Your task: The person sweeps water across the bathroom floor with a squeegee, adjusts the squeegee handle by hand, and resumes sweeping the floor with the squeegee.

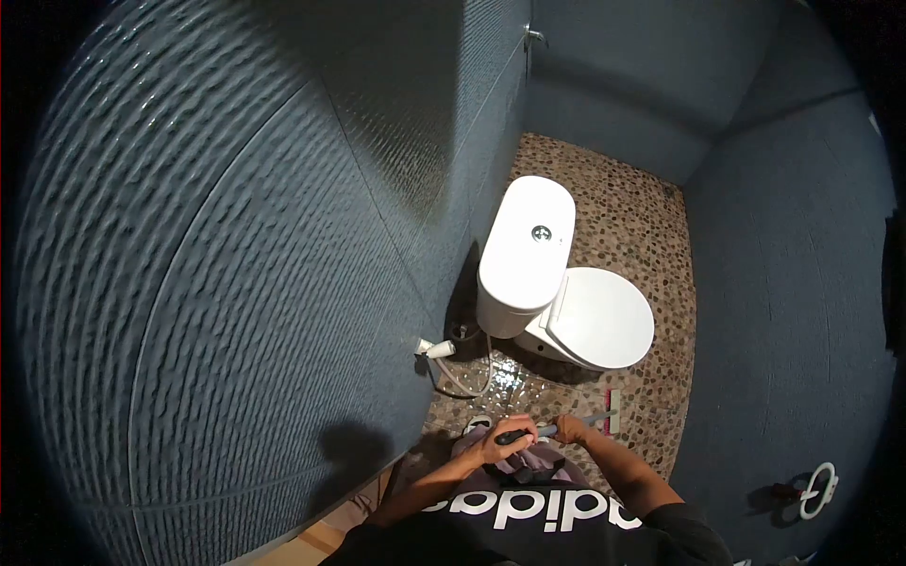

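Long-handled brush [596, 416], held two-handed.
Its black end [510, 438] is clasped by the closed left grip [514, 443], its shaft [547, 431] by the closed right grip [568, 429]; the red-edged head [615, 400] is seen between 2 and 3 o'clock of the latter, white toilet [601, 319] near 12.

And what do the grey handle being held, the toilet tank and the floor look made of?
Grey handle: plastic or coated metal, can't tell which; even-coloured, black at one end.
Toilet tank: probably glazed ceramic, going by its smooth, bright white surface.
Floor: seemingly pebble stone or pebble-patterned tile, from the rounded brownish patches; shiny in places.
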A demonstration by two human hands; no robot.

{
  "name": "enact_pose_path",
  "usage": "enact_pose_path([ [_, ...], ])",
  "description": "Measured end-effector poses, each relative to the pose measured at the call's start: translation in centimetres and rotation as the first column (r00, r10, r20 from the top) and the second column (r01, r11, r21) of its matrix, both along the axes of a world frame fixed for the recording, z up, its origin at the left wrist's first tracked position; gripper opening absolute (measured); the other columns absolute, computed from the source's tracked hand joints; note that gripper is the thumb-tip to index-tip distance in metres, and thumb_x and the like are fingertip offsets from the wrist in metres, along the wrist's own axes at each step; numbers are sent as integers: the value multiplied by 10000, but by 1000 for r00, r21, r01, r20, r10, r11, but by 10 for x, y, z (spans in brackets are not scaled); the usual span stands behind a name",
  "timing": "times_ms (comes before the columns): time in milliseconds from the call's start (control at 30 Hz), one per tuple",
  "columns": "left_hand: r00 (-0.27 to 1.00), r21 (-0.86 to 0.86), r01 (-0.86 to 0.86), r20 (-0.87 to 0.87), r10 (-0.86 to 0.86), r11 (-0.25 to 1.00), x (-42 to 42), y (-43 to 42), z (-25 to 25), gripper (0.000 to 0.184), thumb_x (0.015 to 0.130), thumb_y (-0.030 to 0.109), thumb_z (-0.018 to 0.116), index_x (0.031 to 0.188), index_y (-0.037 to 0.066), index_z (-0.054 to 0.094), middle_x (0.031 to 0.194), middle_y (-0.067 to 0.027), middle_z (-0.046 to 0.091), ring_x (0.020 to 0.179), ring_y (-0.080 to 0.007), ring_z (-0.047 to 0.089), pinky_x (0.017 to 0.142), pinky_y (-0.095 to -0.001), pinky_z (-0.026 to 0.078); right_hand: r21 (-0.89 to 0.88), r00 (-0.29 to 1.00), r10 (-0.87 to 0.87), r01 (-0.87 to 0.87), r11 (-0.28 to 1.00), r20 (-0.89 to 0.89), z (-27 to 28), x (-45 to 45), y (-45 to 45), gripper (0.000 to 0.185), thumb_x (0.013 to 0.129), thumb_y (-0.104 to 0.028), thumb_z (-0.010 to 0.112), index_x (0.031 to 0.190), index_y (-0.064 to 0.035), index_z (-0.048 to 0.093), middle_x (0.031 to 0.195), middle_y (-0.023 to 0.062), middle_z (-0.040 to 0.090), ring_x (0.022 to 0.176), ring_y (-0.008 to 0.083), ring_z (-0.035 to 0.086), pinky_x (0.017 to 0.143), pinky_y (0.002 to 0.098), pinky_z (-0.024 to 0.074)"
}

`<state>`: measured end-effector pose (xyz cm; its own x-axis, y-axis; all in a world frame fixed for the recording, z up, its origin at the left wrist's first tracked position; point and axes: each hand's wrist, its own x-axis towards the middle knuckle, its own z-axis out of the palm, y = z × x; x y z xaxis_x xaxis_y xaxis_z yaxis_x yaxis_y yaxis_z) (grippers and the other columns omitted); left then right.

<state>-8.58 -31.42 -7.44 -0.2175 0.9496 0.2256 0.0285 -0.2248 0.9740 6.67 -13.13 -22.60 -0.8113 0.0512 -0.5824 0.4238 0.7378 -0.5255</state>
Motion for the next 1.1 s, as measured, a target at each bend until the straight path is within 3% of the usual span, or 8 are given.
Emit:
enact_pose_path([
  [100,999,-19,20,30,-19,1000,-5,-12,-5,139,753,137,442,707,19,499,631,-42,475,547,-143,461,612,-282,372,45,991,133,-132,990,-23,-28,0,-5,309,672,-313,515,705,-9,565,702,227,548,688,372,531,628,422,428],
  [333,994,-101,26,108,-15,995,-8,-3,6,168,751,156,451,689,5,489,628,-43,466,542,-113,464,554,-246,377,-100,1000,-3,4,995,4,-14,-5,0,308,640,-298,529,695,3,562,700,234,545,680,373,532,626,424,427],
  [500,993,-21,1,116,1,1000,-11,-10,2,165,739,157,466,677,7,491,635,-45,481,545,-115,457,545,-238,360,118,986,169,-167,979,-9,-22,-12,-9,306,620,-310,567,735,-28,583,678,220,546,663,350,536,599,405,433],
  [600,987,-51,14,159,-6,999,-10,-5,0,155,728,151,474,682,5,492,630,-45,480,558,-120,454,535,-242,354,31,992,121,-122,992,17,16,-19,-8,332,607,-323,577,743,-19,583,674,216,547,647,334,547,583,397,437],
  [733,993,-64,40,118,-32,997,-8,0,5,126,717,130,471,701,8,496,628,-42,470,567,-117,455,540,-242,356,75,980,163,-172,982,113,-10,-5,2,338,624,-344,573,753,-32,583,678,203,553,645,333,553,581,402,437],
  [767,990,-85,51,136,-39,995,-10,-3,9,157,729,152,463,705,0,498,635,-47,485,575,-120,460,570,-249,364,-94,998,4,2,996,64,35,-16,-10,352,621,-341,581,770,-22,576,710,213,556,655,348,549,597,408,435],
  [867,974,-127,76,221,-47,989,-21,-11,5,199,748,188,458,714,-3,503,643,-48,504,578,-120,466,613,-258,374,35,981,-64,72,997,-186,51,-33,-44,346,633,-246,575,887,-13,544,707,242,543,693,375,535,635,415,429],
  [1100,961,-113,79,272,-45,990,-18,-9,-1,117,755,106,442,733,1,492,656,-36,474,588,-94,456,557,-228,371,65,984,-136,144,987,-116,26,-29,-44,308,626,-183,554,876,-3,542,727,244,543,708,385,532,640,420,424],
])
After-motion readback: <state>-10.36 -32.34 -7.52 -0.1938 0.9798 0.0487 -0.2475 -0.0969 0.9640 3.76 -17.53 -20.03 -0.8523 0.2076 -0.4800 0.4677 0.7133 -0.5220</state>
